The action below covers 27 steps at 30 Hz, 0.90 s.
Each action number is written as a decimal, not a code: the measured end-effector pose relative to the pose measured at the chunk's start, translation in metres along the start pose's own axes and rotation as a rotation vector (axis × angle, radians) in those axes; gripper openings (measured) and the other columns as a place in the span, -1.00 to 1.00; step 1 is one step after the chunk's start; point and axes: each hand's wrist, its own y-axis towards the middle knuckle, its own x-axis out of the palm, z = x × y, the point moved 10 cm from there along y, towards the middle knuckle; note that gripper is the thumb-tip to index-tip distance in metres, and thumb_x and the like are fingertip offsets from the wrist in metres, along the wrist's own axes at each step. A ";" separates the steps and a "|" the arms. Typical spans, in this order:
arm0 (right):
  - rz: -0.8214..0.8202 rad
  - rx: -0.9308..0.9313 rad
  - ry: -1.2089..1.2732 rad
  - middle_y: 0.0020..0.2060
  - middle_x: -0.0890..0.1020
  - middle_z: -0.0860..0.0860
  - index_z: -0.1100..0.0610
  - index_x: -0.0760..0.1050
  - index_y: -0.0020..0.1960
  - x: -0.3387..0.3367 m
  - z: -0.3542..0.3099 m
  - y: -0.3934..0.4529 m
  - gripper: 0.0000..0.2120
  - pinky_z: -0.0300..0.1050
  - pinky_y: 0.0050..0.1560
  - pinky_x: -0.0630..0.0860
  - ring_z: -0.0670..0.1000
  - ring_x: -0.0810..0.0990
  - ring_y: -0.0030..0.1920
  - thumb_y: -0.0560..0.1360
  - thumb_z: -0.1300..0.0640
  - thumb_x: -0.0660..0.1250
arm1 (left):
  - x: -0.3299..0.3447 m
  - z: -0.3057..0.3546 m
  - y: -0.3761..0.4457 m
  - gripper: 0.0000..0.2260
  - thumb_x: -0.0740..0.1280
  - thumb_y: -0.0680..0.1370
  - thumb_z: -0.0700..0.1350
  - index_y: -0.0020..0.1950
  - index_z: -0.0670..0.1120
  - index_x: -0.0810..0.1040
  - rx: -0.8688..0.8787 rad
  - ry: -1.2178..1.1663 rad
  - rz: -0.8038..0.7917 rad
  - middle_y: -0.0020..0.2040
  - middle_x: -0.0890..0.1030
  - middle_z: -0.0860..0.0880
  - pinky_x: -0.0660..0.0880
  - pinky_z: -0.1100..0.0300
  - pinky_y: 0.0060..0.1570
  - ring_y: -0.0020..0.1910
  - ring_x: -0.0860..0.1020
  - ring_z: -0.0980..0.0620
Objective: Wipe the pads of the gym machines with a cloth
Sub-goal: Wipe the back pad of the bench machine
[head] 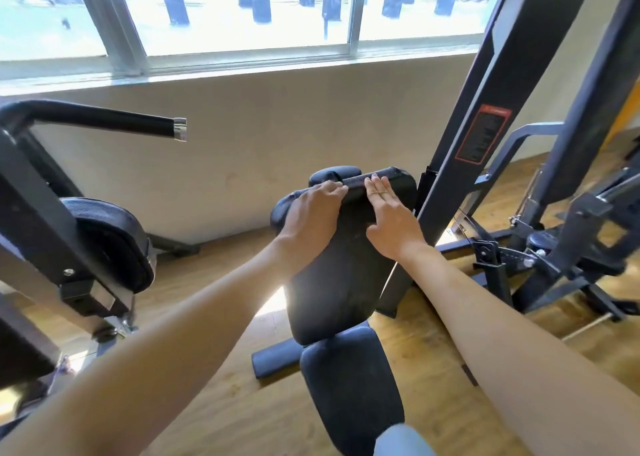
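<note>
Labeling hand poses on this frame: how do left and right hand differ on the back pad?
The left hand curls its fingers over a dark textured cloth at the top edge of the back pad; the right hand lies flat with straight fingers. The right hand has a thin band across two fingers; none shows on the left hand. The left hand sits nearer the pad's left corner, the right hand nearer its middle. Both rest on the pad's upper part.

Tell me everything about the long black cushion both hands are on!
The back pad is long, black and looks like padded leather with a faint sheen. It leans back, tilted, above the seat pad. A dark textured cloth lies over its top edge. The left hand curls over that cloth at the top; the right hand lies flat beside it.
</note>
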 end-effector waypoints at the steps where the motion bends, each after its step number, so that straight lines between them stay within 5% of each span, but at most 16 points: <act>1: -0.016 0.000 0.016 0.67 -0.05 -0.05 0.07 -0.07 0.69 0.000 0.001 0.001 -0.19 -0.08 0.59 -0.02 -0.06 -0.16 0.65 0.57 0.32 0.25 | -0.004 -0.005 -0.005 -0.65 0.33 0.62 -0.28 0.41 -0.14 0.58 -0.010 0.007 0.018 0.37 0.60 -0.10 0.53 -0.05 0.32 0.34 0.57 -0.14; 4: -0.053 0.011 0.055 0.67 -0.09 -0.06 0.06 -0.10 0.69 0.003 0.002 -0.001 -0.19 -0.08 0.59 -0.07 -0.07 -0.19 0.65 0.56 0.34 0.21 | -0.005 -0.005 -0.011 -0.63 0.32 0.63 -0.29 0.45 -0.14 0.55 -0.060 0.029 0.035 0.41 0.57 -0.08 0.48 0.02 0.35 0.37 0.55 -0.12; 12: -0.054 -0.076 0.130 0.67 0.03 -0.06 0.04 0.00 0.68 -0.002 0.010 0.004 -0.18 -0.02 0.60 -0.13 -0.05 -0.11 0.65 0.54 0.38 0.26 | 0.012 0.021 0.035 -0.80 0.27 0.66 -0.17 0.20 -0.08 0.65 -0.131 -0.067 0.000 0.16 0.68 -0.04 0.62 -0.01 0.00 0.05 0.68 -0.10; 17: -0.042 -0.169 0.029 0.65 0.11 -0.03 0.09 0.04 0.68 -0.010 0.013 0.007 -0.22 0.02 0.63 -0.16 -0.07 -0.02 0.65 0.53 0.36 0.25 | -0.001 0.021 0.017 -0.70 0.32 0.65 -0.16 0.39 -0.04 0.58 -0.045 -0.091 -0.040 0.30 0.64 -0.01 0.60 -0.05 0.10 0.18 0.65 -0.12; 22: 0.122 -0.218 -0.099 0.58 0.30 0.03 0.16 0.24 0.62 -0.031 0.026 0.016 -0.37 0.04 0.61 -0.28 -0.05 0.19 0.61 0.56 0.28 0.24 | -0.016 -0.003 -0.007 -0.72 0.34 0.65 -0.20 0.36 -0.05 0.63 -0.116 -0.031 0.041 0.33 0.64 0.04 0.52 0.06 0.24 0.28 0.61 -0.04; 27: 0.104 -0.191 0.071 0.51 0.39 -0.06 0.06 0.41 0.54 -0.036 0.054 0.032 -0.47 -0.06 0.55 -0.03 0.05 0.15 0.61 0.60 0.32 0.24 | 0.002 0.014 0.016 -0.79 0.32 0.67 -0.16 0.27 -0.04 0.66 -0.220 -0.058 0.099 0.23 0.68 0.04 0.60 0.01 0.18 0.13 0.67 -0.05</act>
